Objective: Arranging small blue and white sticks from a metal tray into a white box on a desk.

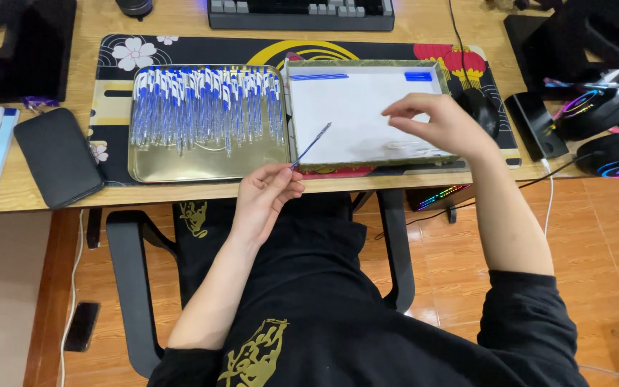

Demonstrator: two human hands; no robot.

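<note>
- The left hand (pixel 266 197) was nearest to the person, at the desk's front edge. Its fingertips pinched the low end of a thin blue pen refill (pixel 312 145).
- The refill pointed up and to the right, away from the hand. Its far tip hung over the left rim of the white-lined tray (pixel 367 107).
- The right hand (pixel 442 123) hovered over the right part of that tray, palm down, fingers loosely curled. I could not tell if it held anything.
- The right hand was well apart from the refill's tip; the left hand had it.
- Left of the refill sat a gold tray (pixel 180 168) full of blue and white pens (pixel 205 104).
- At the white tray's far edge lay another blue refill (pixel 318 76) and a small blue piece (pixel 418 76).
</note>
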